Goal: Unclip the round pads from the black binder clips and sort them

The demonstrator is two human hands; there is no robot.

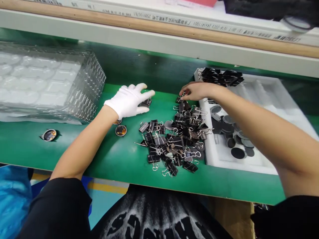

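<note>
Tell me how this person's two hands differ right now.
The left hand wears a white glove; the right hand is bare. The left hand lies spread on a lone clip; the right hand pinches an end clip of the clip pile. Both are over the green table.

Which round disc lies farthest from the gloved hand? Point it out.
The disc alone at the left, before the clear tray stack; the other two lie by the gloved left hand's wrist.

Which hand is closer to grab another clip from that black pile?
Probably the right hand: its bare fingertips touch the far edge of the clip pile. The gloved left hand rests left of it, over a separate clip.
</note>
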